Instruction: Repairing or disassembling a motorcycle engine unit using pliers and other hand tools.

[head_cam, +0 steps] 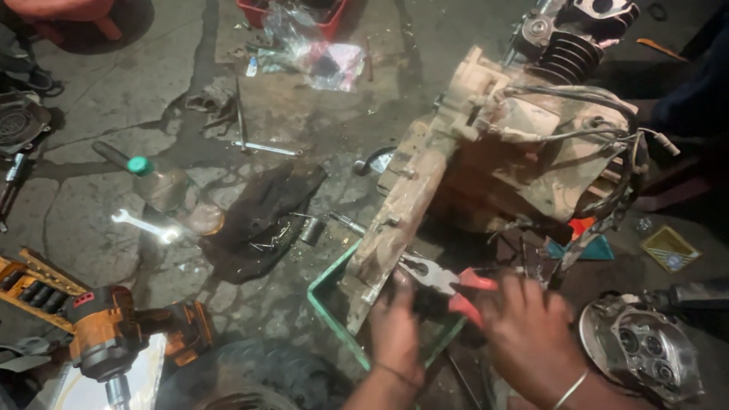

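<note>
On a cracked concrete floor (91, 121), the left hand (395, 326) rests against the lower edge of a dirty engine casing (486, 167), beside red-handled pliers (448, 285). The right hand (528, 334) lies over the plier handles. A green tray (326, 300) sits under the casing. An orange impact wrench (106, 338), a spanner (144, 226) and a dark rag (262, 216) lie to the left.
</note>
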